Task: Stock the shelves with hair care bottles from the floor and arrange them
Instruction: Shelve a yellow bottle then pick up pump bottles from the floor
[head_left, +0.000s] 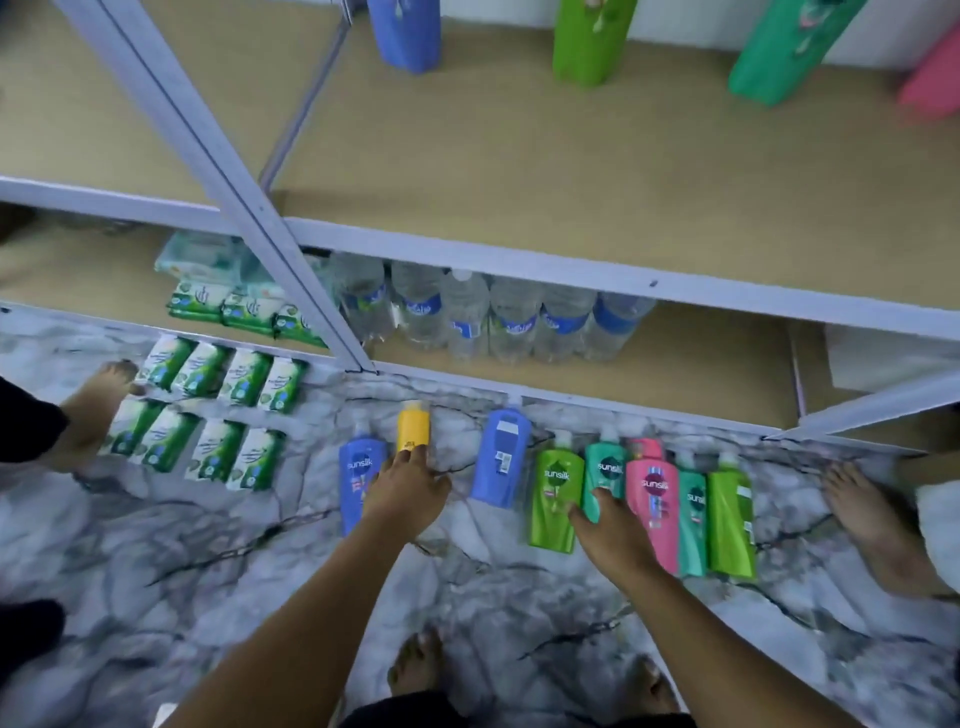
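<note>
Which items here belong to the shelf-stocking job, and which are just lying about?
Job: yellow bottle under the left hand; teal bottle under the right hand; blue, green and pink floor bottles; shelf.

Not part of it: water bottles; green packets.

Both forearms are bare, with no sleeves. The left hand (404, 493) and right hand (608, 535) wear no gloves. Bare feet (415, 670) show beneath dark clothing.

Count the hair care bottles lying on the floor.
8: blue bottle and yellow bottle by the left hand; a second blue; five clustered at the right hand.
</note>
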